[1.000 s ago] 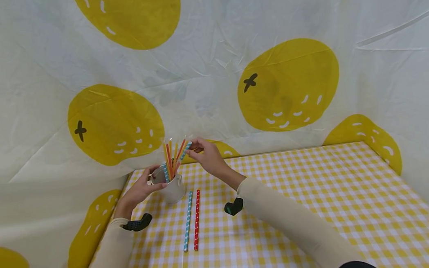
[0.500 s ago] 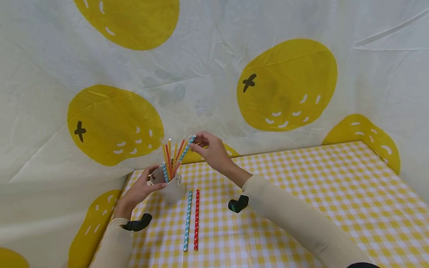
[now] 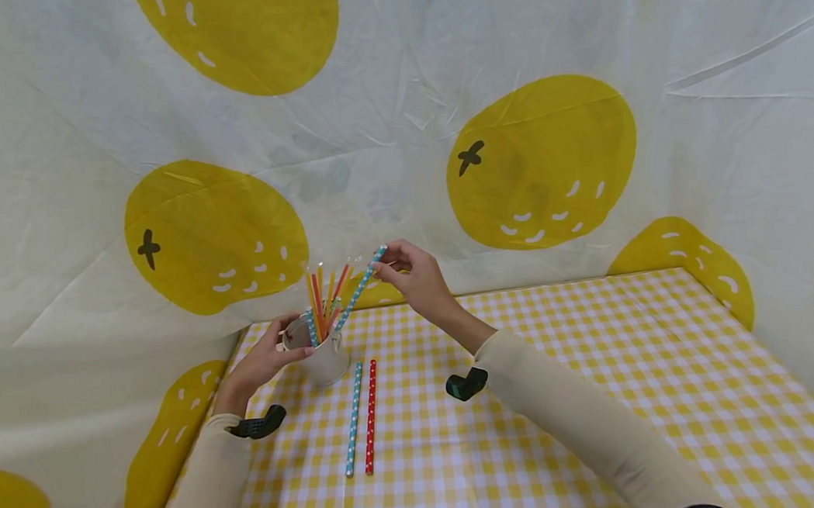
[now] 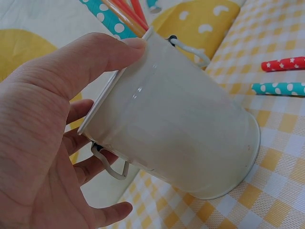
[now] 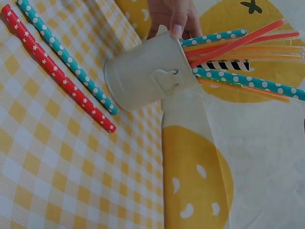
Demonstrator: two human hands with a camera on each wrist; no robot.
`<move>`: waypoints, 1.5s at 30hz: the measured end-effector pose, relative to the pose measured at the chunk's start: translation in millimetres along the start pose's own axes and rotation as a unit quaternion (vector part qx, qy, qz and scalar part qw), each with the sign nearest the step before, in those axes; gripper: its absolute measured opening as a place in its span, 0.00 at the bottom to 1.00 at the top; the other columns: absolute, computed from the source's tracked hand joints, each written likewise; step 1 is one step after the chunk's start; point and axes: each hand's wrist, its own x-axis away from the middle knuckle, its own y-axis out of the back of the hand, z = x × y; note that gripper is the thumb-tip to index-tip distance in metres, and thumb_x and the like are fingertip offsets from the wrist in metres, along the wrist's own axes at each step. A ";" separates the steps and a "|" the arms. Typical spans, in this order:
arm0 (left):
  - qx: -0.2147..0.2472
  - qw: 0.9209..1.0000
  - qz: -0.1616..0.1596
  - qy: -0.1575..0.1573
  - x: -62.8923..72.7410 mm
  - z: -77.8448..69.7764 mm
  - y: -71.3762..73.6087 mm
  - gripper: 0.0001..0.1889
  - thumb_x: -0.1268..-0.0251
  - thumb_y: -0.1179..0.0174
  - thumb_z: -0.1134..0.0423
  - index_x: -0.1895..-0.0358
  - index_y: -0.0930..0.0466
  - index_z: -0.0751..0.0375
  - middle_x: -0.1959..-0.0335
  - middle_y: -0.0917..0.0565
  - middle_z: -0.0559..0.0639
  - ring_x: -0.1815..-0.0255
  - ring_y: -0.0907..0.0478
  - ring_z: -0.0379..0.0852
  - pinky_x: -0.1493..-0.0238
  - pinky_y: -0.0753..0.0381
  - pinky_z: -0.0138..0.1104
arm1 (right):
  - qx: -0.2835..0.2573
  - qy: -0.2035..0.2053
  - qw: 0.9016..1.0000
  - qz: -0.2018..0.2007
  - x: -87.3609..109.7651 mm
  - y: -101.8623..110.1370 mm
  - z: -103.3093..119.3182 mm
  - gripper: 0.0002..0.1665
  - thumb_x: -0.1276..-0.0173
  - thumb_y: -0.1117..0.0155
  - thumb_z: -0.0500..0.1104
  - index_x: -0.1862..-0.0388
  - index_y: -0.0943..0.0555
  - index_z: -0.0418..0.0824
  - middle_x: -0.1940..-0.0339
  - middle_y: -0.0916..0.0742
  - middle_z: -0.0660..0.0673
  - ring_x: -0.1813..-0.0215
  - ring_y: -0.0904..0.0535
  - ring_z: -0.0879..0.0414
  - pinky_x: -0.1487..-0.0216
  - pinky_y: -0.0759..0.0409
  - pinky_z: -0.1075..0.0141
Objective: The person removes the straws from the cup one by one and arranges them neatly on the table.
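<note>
A small cream metal bucket (image 3: 328,363) with side handles stands on the checked cloth. My left hand (image 3: 265,362) holds it at the rim, thumb on the near side and fingers round the far side. Between thumb and fingertips my right hand (image 3: 419,283) pinches the upper part of a teal straw with white dots (image 3: 359,296). This straw slants up and right, its lower end at the bucket's rim (image 5: 185,53). Orange and red straws (image 3: 319,297), some in clear wrapping, lean in the bucket with another teal dotted straw (image 5: 214,37) and a black-and-white striped one (image 5: 228,66).
A teal dotted straw (image 3: 353,420) and a red straw with white stars (image 5: 57,71) lie side by side in front of the bucket. Yellow-and-white checked cloth (image 3: 561,369) covers the table. Behind it hangs a pale curtain (image 3: 375,186) with large yellow fruit shapes.
My right hand has moved up and to the right, drawing the teal dotted straw away from the other straws. My left hand stays on the bucket.
</note>
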 end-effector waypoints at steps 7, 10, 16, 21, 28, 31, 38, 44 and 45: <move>0.008 1.000 -0.001 -0.002 2.1 2.1 0.7 0.46 0.31 0.34 0.48 0.19 0.52 0.50 0.19 0.51 0.60 0.22 0.52 0.68 0.34 0.38 0.65 | -0.001 -0.017 1.000 0.012 5.6 7.4 3.1 0.12 0.27 0.35 0.36 0.47 0.21 0.33 0.55 0.15 0.39 0.54 0.14 0.48 0.49 0.15 0.54; 0.011 1.000 -0.002 -0.003 2.6 3.8 0.7 0.45 0.30 0.34 0.50 0.19 0.53 0.50 0.19 0.51 0.60 0.22 0.52 0.68 0.35 0.38 0.65 | -0.003 -0.025 1.000 0.015 8.0 10.8 3.4 0.13 0.25 0.36 0.36 0.46 0.22 0.32 0.54 0.16 0.38 0.53 0.15 0.43 0.49 0.16 0.52; 0.008 1.000 -0.002 -0.007 1.6 8.0 1.2 0.45 0.31 0.34 0.50 0.19 0.52 0.51 0.20 0.50 0.60 0.23 0.50 0.68 0.35 0.36 0.63 | 0.007 -0.048 0.999 0.024 12.9 16.1 5.0 0.12 0.24 0.39 0.35 0.44 0.22 0.36 0.54 0.18 0.38 0.54 0.14 0.41 0.51 0.15 0.53; 0.005 1.000 -0.001 -0.008 1.5 8.6 1.3 0.46 0.31 0.34 0.48 0.19 0.52 0.53 0.20 0.50 0.60 0.23 0.50 0.68 0.36 0.35 0.62 | 0.016 -0.071 0.997 0.034 18.3 20.6 7.9 0.13 0.24 0.39 0.35 0.42 0.22 0.36 0.53 0.18 0.38 0.54 0.14 0.44 0.50 0.15 0.54; -0.004 1.000 -0.002 -0.007 0.6 8.2 1.8 0.46 0.31 0.34 0.47 0.19 0.52 0.53 0.21 0.48 0.61 0.24 0.48 0.67 0.37 0.34 0.60 | 0.012 -0.091 0.995 0.033 25.1 23.5 6.0 0.17 0.25 0.37 0.36 0.40 0.23 0.37 0.52 0.17 0.37 0.55 0.14 0.46 0.53 0.14 0.60; -0.009 1.000 -0.001 -0.009 -0.3 7.6 2.8 0.46 0.31 0.34 0.47 0.19 0.52 0.53 0.21 0.49 0.61 0.24 0.49 0.68 0.37 0.35 0.61 | 0.014 -0.091 0.995 0.031 28.9 23.0 4.8 0.19 0.25 0.36 0.36 0.38 0.24 0.36 0.52 0.18 0.36 0.55 0.15 0.42 0.55 0.14 0.60; -0.009 1.000 0.002 -0.012 -1.3 5.9 2.5 0.47 0.31 0.34 0.47 0.19 0.53 0.53 0.20 0.51 0.61 0.23 0.50 0.69 0.36 0.36 0.63 | 0.016 -0.104 0.994 0.020 37.4 21.7 1.3 0.21 0.26 0.36 0.34 0.38 0.27 0.38 0.51 0.17 0.34 0.55 0.16 0.36 0.56 0.13 0.56; -0.003 1.000 0.003 -0.012 -1.3 3.5 1.2 0.45 0.31 0.34 0.48 0.19 0.52 0.54 0.20 0.50 0.60 0.24 0.49 0.68 0.37 0.35 0.60 | 0.026 -0.103 0.994 0.025 43.7 19.9 -0.5 0.18 0.25 0.39 0.33 0.38 0.23 0.35 0.49 0.19 0.28 0.55 0.17 0.30 0.55 0.16 0.43; -0.002 1.000 0.004 -0.013 -1.3 2.8 1.0 0.45 0.30 0.34 0.49 0.19 0.52 0.54 0.20 0.51 0.61 0.24 0.49 0.68 0.37 0.35 0.60 | 0.028 -0.103 0.994 0.027 44.9 19.6 -1.3 0.17 0.24 0.39 0.33 0.39 0.22 0.36 0.49 0.18 0.28 0.55 0.17 0.30 0.54 0.16 0.42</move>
